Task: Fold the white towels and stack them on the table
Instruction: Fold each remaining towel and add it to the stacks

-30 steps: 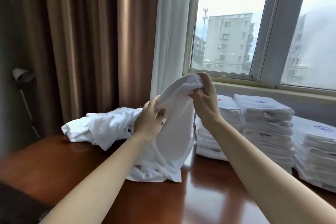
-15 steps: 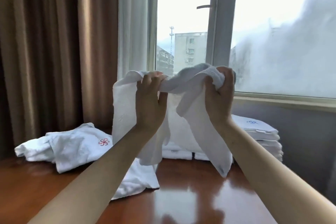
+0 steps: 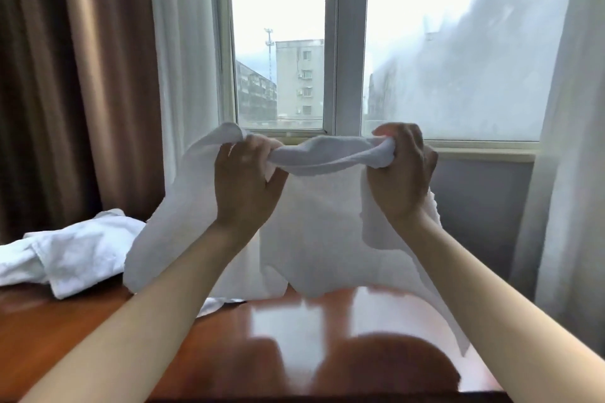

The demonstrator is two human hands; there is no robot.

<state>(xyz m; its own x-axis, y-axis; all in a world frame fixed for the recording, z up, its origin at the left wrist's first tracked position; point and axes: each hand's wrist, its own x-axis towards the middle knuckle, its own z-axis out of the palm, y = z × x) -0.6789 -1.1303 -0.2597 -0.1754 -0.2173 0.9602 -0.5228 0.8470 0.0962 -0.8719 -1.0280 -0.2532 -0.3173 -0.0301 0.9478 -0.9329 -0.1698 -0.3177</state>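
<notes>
Glossy reddish-brown wood forms the tabletop (image 3: 98,330), smooth enough to mirror the bright window (image 3: 337,42) at twelve o'clock as pale, blurred patches. At ten o'clock a heavy brown curtain (image 3: 65,75) hangs in deep vertical folds, with a thin white sheer (image 3: 183,42) beside it. Through the left pane stands a grey, blocky building (image 3: 299,78). The right pane is misted over.

At the centre a white towel (image 3: 320,232) of soft, nubby cloth is held up above the tabletop, between the person and the window. Its top edge is bunched into a thick rope stretched between the two hands. The rest falls in loose, uneven flaps, and the longest trails down past the right forearm toward five o'clock.

The left hand (image 3: 244,183) grips one end of the rope, its fingers (image 3: 229,154) curled over the cloth. The right hand (image 3: 401,170) grips the other end the same way, fingers (image 3: 406,134) wrapped tightly round the wad. Both hands are raised at the same height, backs toward the camera.

At nine o'clock a crumpled pile (image 3: 65,255) of white towels lies on the tabletop, wrinkled and lumpy, just beside the hanging towel's left flap.
</notes>
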